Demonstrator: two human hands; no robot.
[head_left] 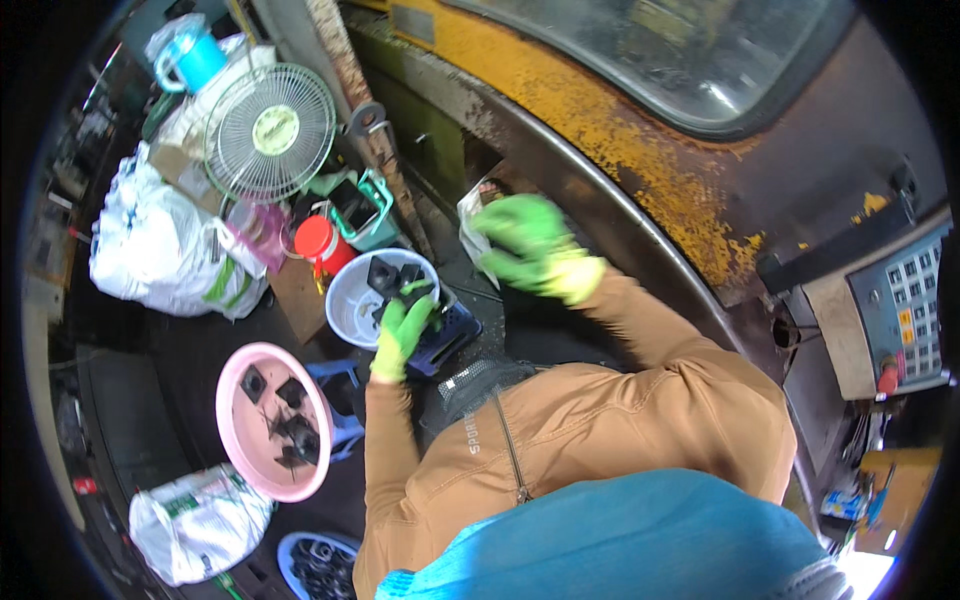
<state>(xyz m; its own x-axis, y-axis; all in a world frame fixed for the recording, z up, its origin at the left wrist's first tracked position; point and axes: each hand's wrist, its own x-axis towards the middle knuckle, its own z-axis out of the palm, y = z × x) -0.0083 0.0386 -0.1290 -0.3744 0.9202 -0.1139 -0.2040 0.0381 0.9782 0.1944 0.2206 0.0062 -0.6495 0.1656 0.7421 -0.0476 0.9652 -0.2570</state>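
My left hand (401, 332), in a green and yellow glove, reaches over the near rim of a pale blue basin (345, 305). Its fingers close around a black moulded part, partly hidden by the glove. More black parts (384, 276) lie in that basin. Up and to the right, my right hand (525, 245), gloved alike and blurred by motion, has its thumb and fingers apart with nothing visible between them. It is nearest to a white bag (472, 225) beside the machine.
A pink basin (228, 420) with black pieces sits on a blue stool (346, 430). Below it are a white sack (195, 525) and a blue tub (290, 550) of black rings. A fan (270, 132) and red-lidded jug (318, 238) stand at left; a yellow machine (600, 120) borders the right.
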